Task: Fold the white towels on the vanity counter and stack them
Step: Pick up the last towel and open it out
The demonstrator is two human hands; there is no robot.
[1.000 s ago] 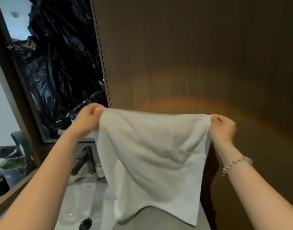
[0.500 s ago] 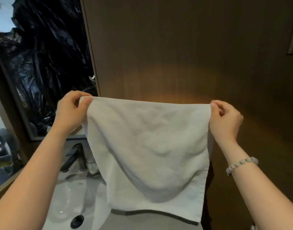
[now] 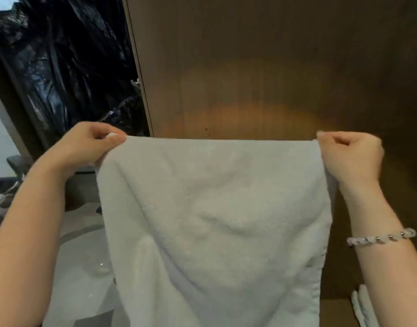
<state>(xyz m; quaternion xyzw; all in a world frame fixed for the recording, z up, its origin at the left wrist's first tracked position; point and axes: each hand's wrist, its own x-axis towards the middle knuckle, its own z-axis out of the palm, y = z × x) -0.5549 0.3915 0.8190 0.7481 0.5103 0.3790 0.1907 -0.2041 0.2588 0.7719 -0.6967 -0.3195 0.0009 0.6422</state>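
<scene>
Two hands hold one white towel point(image 3: 214, 220) up in the air, spread flat between them in front of a brown wood-grain wall panel point(image 3: 273, 67). The left hand point(image 3: 84, 147) pinches the towel's upper left corner, with thumb and curled fingers closed on the hem. The right hand point(image 3: 351, 156) pinches the upper right corner in the same way, its fingers curled in around the cloth. The top edge runs taut and nearly level from one hand to the other. The rest of the towel hangs down, softly creased, past the lower edge of the view, so its bottom hem cannot be seen. A bracelet point(image 3: 382, 239) of pale beads sits on the right wrist. Behind and below the towel's left side lies a white sink basin point(image 3: 80, 267), partly hidden by the cloth and the left forearm. Crumpled black plastic sheeting point(image 3: 73, 67) fills the framed area at the upper left, beside the wall panel. At the lower right, just beside the right forearm, the edge of a second white towel point(image 3: 363, 308) lies on the brown tabletop point(image 3: 334, 313). Whether it is folded cannot be told, since most of it is cut off.
</scene>
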